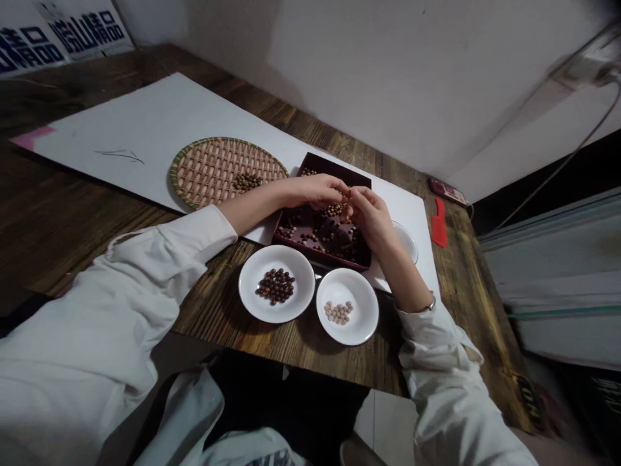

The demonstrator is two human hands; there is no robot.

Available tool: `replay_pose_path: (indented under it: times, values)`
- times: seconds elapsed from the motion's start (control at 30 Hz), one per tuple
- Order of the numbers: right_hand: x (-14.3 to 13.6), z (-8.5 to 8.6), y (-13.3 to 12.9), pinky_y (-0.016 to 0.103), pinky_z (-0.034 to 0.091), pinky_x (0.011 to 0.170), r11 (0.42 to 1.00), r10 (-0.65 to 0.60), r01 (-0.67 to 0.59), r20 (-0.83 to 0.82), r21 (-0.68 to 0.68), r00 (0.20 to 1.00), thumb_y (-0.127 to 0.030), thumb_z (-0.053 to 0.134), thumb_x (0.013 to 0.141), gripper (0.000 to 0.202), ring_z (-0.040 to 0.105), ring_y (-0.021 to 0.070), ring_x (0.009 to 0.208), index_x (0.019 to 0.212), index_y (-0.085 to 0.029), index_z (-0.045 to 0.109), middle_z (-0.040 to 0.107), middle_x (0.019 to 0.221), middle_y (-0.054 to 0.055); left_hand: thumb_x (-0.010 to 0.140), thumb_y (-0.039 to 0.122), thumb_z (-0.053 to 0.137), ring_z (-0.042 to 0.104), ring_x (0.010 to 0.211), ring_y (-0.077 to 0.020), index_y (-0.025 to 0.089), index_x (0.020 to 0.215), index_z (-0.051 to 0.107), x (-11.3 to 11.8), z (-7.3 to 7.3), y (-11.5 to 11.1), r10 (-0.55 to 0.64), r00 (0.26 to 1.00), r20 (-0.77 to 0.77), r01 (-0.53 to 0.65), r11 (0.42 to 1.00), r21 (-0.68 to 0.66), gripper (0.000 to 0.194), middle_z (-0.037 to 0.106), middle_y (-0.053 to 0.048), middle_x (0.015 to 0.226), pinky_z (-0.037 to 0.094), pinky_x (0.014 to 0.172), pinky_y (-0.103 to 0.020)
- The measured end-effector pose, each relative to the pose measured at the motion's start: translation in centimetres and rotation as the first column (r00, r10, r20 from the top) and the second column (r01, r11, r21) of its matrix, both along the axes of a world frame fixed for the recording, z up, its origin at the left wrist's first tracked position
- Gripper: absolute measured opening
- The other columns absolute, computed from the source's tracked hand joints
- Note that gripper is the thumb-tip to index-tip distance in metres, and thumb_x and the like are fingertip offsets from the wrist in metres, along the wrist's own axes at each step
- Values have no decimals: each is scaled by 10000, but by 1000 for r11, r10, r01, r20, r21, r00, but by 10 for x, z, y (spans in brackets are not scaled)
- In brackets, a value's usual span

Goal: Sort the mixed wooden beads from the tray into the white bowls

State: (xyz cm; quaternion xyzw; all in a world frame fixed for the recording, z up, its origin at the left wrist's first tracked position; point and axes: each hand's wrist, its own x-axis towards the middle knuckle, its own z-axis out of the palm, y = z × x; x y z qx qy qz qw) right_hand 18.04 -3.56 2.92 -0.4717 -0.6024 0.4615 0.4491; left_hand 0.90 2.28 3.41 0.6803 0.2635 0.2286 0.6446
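Note:
Both hands meet above a dark red box (323, 254) that holds many loose beads (334, 208) of mixed colours. My left hand (320, 189) reaches in from the left, its thumb and fingers pinched together. My right hand (367, 210) is pinched too, its fingertips touching or almost touching the left ones. A small yellowish-brown bit, perhaps a bead, shows between the fingertips; which hand grips it is unclear. In front of the box, one white bowl (250, 298) holds dark brown beads (275, 286). The white bowl (359, 327) beside it holds pale beads (338, 312).
Left of the box, a round woven tray (194, 178) carries a small heap of greenish-brown beads (247, 181). Behind my right wrist a white dish (406, 243) is partly hidden. A red comb-shaped piece (439, 223) and a phone-like object (447, 191) lie at the right. A white board (160, 123) lies underneath.

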Motion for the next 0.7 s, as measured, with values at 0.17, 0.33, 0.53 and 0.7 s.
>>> replay_pose_path:
  times: [0.17, 0.33, 0.53, 0.7]
  values:
    - [-2, 0, 0, 247, 485, 565, 1000, -19, 19, -96, -5, 995, -545, 673, 824, 337, 532, 106, 515, 834, -233, 546, 516, 561, -66, 700, 221, 766, 293, 412, -39, 158, 954, 642, 1, -3, 2, 82, 996, 39, -84, 995, 51, 289, 416, 70, 538, 161, 449, -226]
    - [-3, 0, -1, 246, 464, 545, 998, -43, 45, -53, 32, 998, -521, 652, 851, 301, 521, 107, 512, 832, -236, 556, 526, 572, -59, 747, 276, 760, 259, 414, -37, 154, 942, 636, 1, -8, 6, 101, 992, 79, -108, 990, 86, 261, 310, 90, 534, 148, 457, -240]
    - [-2, -2, -1, 266, 479, 575, 996, -44, 43, 1, 83, 999, -511, 604, 887, 281, 531, 116, 522, 842, -236, 564, 523, 582, -51, 761, 379, 769, 244, 423, -38, 157, 938, 644, 1, -8, 6, 127, 988, 82, -139, 976, 166, 311, 289, 92, 537, 172, 473, -247]
    - [-1, -3, 0, 280, 499, 591, 996, -52, 51, 12, 73, 999, -506, 586, 900, 278, 545, 124, 524, 856, -232, 586, 522, 583, -46, 807, 353, 725, 258, 449, -55, 157, 1002, 627, 2, -6, 5, 133, 987, 93, -152, 958, 242, 293, 306, 93, 536, 191, 501, -241]
